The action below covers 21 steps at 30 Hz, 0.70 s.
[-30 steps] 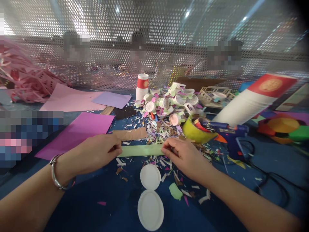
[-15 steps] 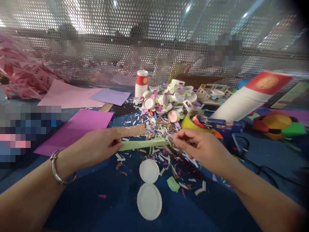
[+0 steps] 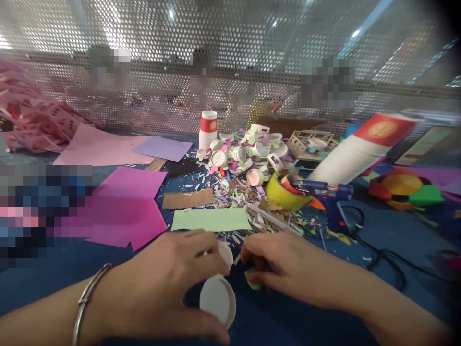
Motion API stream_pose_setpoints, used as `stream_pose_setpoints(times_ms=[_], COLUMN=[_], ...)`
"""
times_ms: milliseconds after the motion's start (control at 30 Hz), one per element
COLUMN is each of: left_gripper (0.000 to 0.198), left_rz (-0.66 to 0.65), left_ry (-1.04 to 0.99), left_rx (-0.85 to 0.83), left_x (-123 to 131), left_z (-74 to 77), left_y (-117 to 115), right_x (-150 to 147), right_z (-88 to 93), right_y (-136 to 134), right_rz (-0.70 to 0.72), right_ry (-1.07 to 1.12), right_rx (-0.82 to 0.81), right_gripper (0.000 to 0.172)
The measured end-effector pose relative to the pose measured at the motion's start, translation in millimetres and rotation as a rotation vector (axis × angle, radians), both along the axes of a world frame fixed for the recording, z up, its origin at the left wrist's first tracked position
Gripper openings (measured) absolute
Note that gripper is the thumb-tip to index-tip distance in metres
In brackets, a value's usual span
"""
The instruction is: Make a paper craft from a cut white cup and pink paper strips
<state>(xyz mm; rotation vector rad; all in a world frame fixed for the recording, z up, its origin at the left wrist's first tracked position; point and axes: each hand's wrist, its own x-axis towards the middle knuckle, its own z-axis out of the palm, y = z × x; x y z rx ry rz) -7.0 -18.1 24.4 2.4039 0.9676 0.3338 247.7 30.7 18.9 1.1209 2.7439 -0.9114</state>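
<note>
My left hand [image 3: 158, 283], wearing a silver bangle, reaches over two round white cut paper-cup bottoms. Thumb and fingers stand apart around the nearer cup bottom [image 3: 218, 302], whose inner rim shows. The farther cup bottom [image 3: 225, 256] is partly hidden behind my fingers. My right hand [image 3: 284, 264] is low over the table with curved fingers, thumb and forefinger apart. By its thumb lies a small green paper scrap [image 3: 252, 279], partly covered; whether they touch I cannot tell. A pale green paper strip [image 3: 211, 219] lies flat just beyond both hands.
Beyond the hands are paper clippings [image 3: 237, 192], a pile of small cup crafts [image 3: 248, 149] and a brown cardboard strip [image 3: 188, 198]. A blue glue gun [image 3: 333, 202] with a black cord stands right, beside a yellow-green bowl [image 3: 286, 194]. Stacked paper cups [image 3: 353, 149] lean behind; magenta sheets [image 3: 133, 206] lie left.
The pale green strip has left my left hand and now lies flat on the table. Both hands have come nearer, my left one over the white cup bottoms, my right one beside the green scrap.
</note>
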Motion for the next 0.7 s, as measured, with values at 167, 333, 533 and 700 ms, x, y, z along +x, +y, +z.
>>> stream_pose_setpoints(times_ms=[167,333,533,700], left_gripper=[0.055,0.054,0.04,0.06], left_rz=[-0.078,-0.094,-0.005,0.018], left_ry=[0.121,0.113,0.123,0.156], left_rx=[0.017,-0.041,-0.045,-0.066], left_x=[7.1,8.7,0.2,-4.5], left_z=[-0.8,1.9,2.7,-1.4], left_y=[-6.4,-6.0,-5.3,-1.8], right_x=[-2.2,-3.4,-4.8,-6.3], right_z=[-1.2,0.7,-3.9,-7.9], right_y=[0.1,-0.1,0.6,0.1], right_rz=[0.021,0.04,0.069,0.061], right_ry=[0.007,0.07,0.126,0.129], right_rx=[0.027,0.091,0.146,0.187], right_gripper=[0.011,0.003,0.011,0.014])
